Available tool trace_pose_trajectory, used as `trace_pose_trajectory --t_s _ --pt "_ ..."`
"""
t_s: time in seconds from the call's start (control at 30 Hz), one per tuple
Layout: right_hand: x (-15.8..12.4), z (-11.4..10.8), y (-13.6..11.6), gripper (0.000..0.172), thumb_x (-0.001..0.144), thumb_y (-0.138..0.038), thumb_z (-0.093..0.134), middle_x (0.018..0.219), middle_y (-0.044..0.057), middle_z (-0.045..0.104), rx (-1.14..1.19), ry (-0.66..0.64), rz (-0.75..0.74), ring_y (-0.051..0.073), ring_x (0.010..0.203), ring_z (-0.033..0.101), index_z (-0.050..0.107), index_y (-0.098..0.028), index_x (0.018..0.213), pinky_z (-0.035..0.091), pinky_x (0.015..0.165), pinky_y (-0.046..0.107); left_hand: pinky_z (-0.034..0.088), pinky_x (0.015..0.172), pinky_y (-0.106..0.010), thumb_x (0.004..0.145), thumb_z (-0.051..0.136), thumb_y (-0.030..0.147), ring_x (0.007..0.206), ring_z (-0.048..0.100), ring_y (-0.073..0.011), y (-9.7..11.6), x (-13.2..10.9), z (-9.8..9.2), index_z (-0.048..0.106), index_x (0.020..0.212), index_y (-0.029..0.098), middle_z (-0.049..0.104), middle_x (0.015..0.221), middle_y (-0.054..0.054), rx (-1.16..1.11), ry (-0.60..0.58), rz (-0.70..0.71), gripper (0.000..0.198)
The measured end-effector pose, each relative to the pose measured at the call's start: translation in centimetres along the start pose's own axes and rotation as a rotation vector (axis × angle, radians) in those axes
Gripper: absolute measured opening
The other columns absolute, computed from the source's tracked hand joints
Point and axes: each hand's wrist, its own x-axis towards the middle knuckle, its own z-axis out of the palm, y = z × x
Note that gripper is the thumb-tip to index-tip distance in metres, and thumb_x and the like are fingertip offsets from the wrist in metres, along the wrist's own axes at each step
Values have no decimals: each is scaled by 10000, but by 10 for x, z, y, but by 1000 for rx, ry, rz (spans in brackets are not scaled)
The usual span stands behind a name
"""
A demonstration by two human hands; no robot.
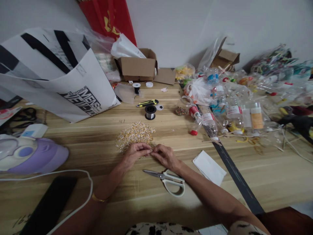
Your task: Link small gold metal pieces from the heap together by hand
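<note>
My left hand [138, 150] and my right hand [166, 156] meet just over the near edge of a pile of gold and clear beads [135, 132]. Thumb and fingers of both hands are pinched together at the same spot. Something tiny and shiny shows between the fingertips, too small to name. Below my right wrist lies a pair of scissors [162, 176] with pale handles, its blades pointing left. Beyond the beads stands a spool of silvery wire [150, 113], with a yellow and black utility knife [147, 103] behind it.
Plastic bottles [209, 122] and craft scraps crowd the right side. Folded white paper [209, 167] lies by my right forearm. A white shopping bag [97, 88], a purple device [46, 155] and a black phone-like slab [50, 205] occupy the left. A cardboard box [138, 68] stands behind.
</note>
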Motion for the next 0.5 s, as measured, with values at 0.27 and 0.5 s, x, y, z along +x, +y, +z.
trace_pose_trajectory --t_s 0.27,0.5 --pt "1 0 0 149 857 -299 557 712 30 610 57 -12 25 113 607 563 565 -159 807 453 564 207 443 615 -247 589 722 214 601 552 -124 -5 2 0 673 694 143 643 633 -9 -20 -15 2 136" --pt "2 -2 -2 209 851 -349 559 705 35 622 83 -39 84 116 599 570 591 -150 797 456 558 207 438 606 -235 592 720 222 587 544 -114 -3 1 0 655 680 136 625 613 3 -4 -25 -1 140"
